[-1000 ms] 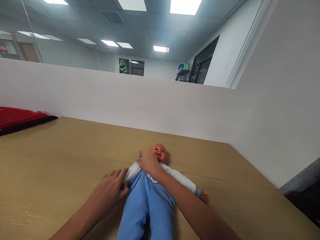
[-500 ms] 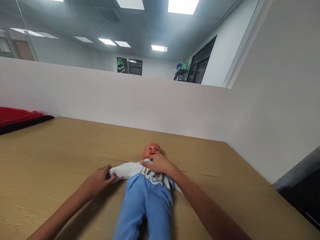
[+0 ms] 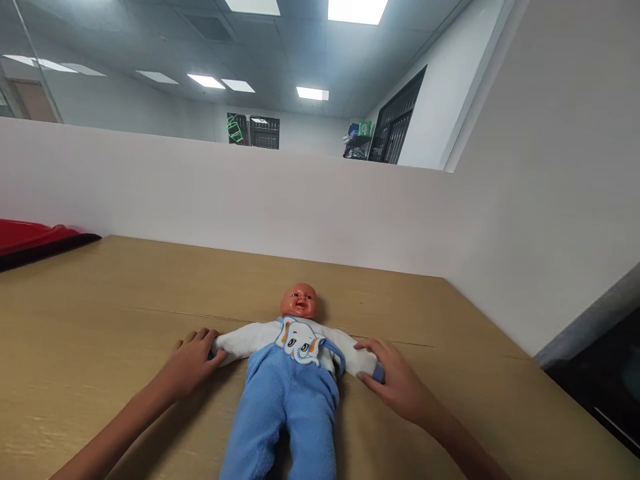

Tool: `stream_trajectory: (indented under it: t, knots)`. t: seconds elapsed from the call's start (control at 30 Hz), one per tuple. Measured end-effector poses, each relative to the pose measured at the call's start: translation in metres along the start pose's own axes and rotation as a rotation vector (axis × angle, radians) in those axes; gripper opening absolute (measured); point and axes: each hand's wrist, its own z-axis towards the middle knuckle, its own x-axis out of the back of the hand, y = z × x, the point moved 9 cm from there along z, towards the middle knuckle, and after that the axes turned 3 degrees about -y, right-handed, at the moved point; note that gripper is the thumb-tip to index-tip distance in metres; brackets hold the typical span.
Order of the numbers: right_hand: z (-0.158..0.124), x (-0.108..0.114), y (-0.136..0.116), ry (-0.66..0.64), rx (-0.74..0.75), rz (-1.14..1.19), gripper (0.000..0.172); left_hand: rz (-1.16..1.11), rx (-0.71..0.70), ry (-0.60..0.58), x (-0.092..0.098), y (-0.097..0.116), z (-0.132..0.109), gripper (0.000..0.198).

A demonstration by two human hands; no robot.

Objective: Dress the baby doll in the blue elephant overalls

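A baby doll (image 3: 299,301) lies on its back on the wooden table (image 3: 100,307), head toward the far partition. It wears a blue fleece romper (image 3: 290,400) with white sleeves and an elephant patch on the chest. My left hand (image 3: 193,362) is closed round the end of the doll's left-side sleeve. My right hand (image 3: 395,380) pinches the cuff of the other sleeve, thumb below and fingers on top. Both sleeves are stretched out sideways.
A white partition (image 3: 200,193) runs along the back of the table and meets a grey wall on the right. A red and black object (image 3: 35,241) lies at the far left edge. The table's right edge drops off near the dark floor.
My right hand left the doll's neck and chest and moved right onto the sleeve cuff. My left hand keeps hold of the other sleeve. The elephant patch is now uncovered.
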Motion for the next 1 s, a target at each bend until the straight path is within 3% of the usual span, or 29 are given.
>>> stream_trajectory:
  t: [0.1,0.17,0.23,0.33,0.43,0.53,0.63,0.77,0.87,0.93,1.0]
  knots:
    - [-0.025,0.006,0.035,0.051,0.004,-0.096,0.052,0.017,-0.047,0.110,0.019,0.030,0.002,0.043]
    - [-0.033,0.006,0.062,0.089,-0.011,-0.086,0.060,-0.049,-0.194,0.227,0.036,0.078,0.002,0.041]
    - [-0.035,0.004,0.083,0.126,-0.034,-0.031,0.060,-0.113,-0.405,0.278,0.045,0.140,0.002,0.036]
    - [-0.029,-0.002,0.098,0.119,-0.057,0.151,0.047,0.031,-0.609,0.146,0.027,0.224,0.010,0.027]
    - [-0.020,0.002,0.095,0.125,-0.074,0.445,0.050,0.190,-0.624,0.055,0.007,0.263,0.026,0.018]
    - [-0.010,0.016,0.080,0.197,-0.055,0.684,0.063,0.195,-0.700,0.026,-0.002,0.273,0.031,0.010]
    - [0.008,0.019,0.053,0.200,0.014,0.750,0.058,0.148,-0.834,0.072,-0.003,0.268,0.023,0.015]
    - [0.033,0.010,0.001,0.247,0.174,0.541,0.041,0.077,-1.148,0.428,0.016,0.255,-0.011,0.027]
    - [0.038,-0.010,-0.044,0.212,0.286,0.342,0.039,0.052,-1.248,0.615,0.026,0.243,-0.027,0.025]
    - [0.036,-0.023,-0.062,0.161,0.289,0.292,0.035,-0.020,-1.213,0.574,0.033,0.239,-0.022,0.026]
    - [0.032,-0.032,-0.069,0.125,0.282,0.334,0.027,-0.167,-1.111,0.401,0.039,0.239,-0.004,0.026]
